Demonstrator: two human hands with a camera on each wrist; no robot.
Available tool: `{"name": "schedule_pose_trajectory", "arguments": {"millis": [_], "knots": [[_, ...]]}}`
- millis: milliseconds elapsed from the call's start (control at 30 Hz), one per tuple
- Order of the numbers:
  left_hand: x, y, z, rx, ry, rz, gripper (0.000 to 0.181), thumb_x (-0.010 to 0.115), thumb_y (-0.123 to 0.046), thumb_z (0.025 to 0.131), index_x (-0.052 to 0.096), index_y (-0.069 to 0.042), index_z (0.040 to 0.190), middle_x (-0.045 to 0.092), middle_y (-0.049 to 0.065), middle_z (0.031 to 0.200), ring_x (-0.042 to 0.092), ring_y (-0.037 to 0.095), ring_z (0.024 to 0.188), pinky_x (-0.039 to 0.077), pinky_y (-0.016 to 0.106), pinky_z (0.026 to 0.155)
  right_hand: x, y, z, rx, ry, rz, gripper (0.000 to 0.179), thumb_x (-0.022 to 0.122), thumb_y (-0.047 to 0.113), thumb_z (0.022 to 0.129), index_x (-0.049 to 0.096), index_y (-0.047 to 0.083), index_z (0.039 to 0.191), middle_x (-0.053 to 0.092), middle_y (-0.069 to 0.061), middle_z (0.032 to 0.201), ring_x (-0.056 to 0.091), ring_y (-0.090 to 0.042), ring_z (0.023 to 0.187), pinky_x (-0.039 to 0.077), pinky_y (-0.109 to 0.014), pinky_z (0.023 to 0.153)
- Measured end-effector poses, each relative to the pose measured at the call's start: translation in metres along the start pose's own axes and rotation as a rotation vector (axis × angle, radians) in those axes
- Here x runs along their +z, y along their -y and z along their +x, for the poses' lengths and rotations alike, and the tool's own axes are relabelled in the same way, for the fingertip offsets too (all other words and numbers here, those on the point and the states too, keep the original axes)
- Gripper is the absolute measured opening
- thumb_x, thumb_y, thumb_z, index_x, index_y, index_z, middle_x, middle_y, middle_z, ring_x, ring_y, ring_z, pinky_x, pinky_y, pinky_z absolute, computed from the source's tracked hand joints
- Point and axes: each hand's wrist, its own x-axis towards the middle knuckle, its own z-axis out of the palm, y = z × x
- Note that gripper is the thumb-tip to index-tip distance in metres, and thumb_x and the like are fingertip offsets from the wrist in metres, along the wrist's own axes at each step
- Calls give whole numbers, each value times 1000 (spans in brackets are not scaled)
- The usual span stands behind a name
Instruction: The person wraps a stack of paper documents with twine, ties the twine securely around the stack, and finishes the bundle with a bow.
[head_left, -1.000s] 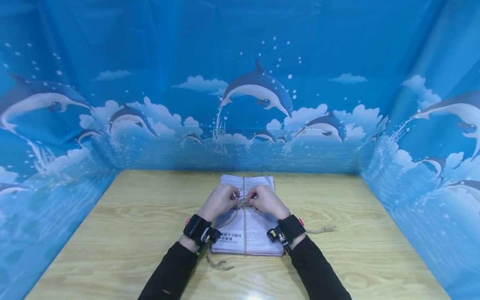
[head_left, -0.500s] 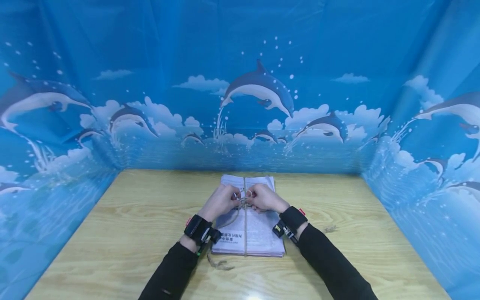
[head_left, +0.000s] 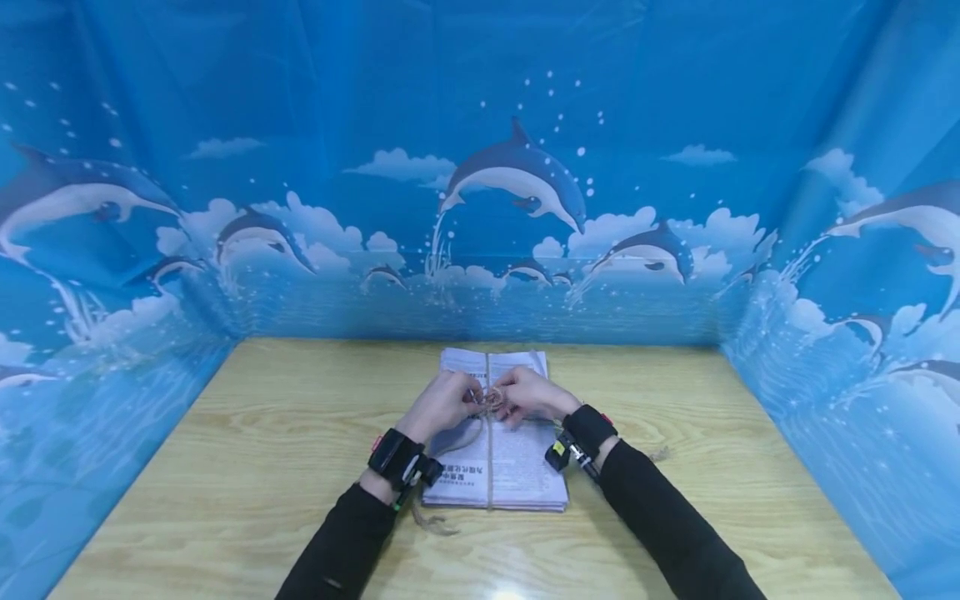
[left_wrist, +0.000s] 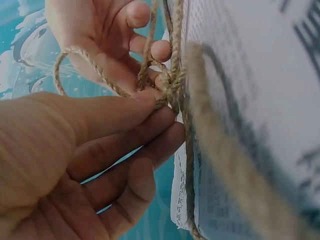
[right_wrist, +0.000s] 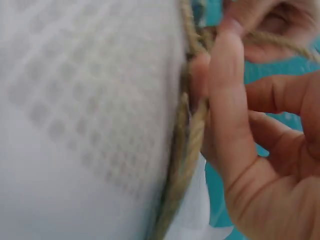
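Observation:
A stack of printed newspapers (head_left: 525, 471) lies on the table, with brown jute twine (head_left: 490, 475) crossing over it lengthwise. Both hands meet at the twine's knot (left_wrist: 172, 82) on top of the stack. My left hand (head_left: 441, 407) pinches a twine strand between thumb and forefinger right at the knot, its other fingers loosely bent. A loop of twine rises above that thumb in the left wrist view. Opposite it, my right hand (head_left: 534, 395) pinches twine at the knot's other side; its fingertips are partly hidden behind strands. A loose strand runs blurred across the left wrist view.
One frayed twine end (head_left: 435, 525) lies on the wooden table (head_left: 300, 417) near the left wrist; another twine end (head_left: 660, 454) shows beyond the right sleeve. A blue dolphin-print curtain (head_left: 480, 308) encloses the back and sides. Black cameras sit strapped on both wrists.
The right hand has turned and its forearm has swung outward, its fingers shifting about the knot. A small loop stood up between the hands half a second ago. The left hand has barely moved.

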Motion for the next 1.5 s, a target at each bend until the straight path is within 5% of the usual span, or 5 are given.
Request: {"name": "schedule_pose_trajectory", "arguments": {"millis": [500,700,900,1233,1500], "knots": [[1,2,-1,36,160,-29,22,64,1,84,79,-14,88,72,-6,82,53,5,65,43,21,62,-22,-12,3,-93,-168,-118,22,60,4,94,70,-1,112,63,-7,73,49,-9,52,42,-24,47],[0,3,-1,0,165,-75,23,72,-22,89,69,-13,68,50,-10,57,43,6,50,33,22,51,-19,-8,5,-375,-71,-565,12,66,9,91,75,9,99,71,-1,83,56,-5,67,47,-23,64],[0,4,-1,23,126,-24,11,71,-9,87,73,-16,78,64,-10,71,51,6,62,41,23,60,-15,-2,4,-611,-50,-880,10,71,14,89,78,21,90,72,8,84,64,-5,78,51,-24,75],[1,4,2,-47,174,-55,8,73,-8,85,73,-15,81,66,-7,76,56,7,65,45,23,60,-21,-4,-1,-452,-130,-879,14,67,11,92,78,13,84,72,0,75,56,-10,60,47,-28,66],[2,6,2,8,159,-47,7,76,-8,81,73,-14,78,66,-8,73,54,6,64,44,23,61,-17,-2,-3,-636,-32,-1054,10,70,13,90,75,21,95,71,5,88,64,-10,82,52,-29,76]]}}
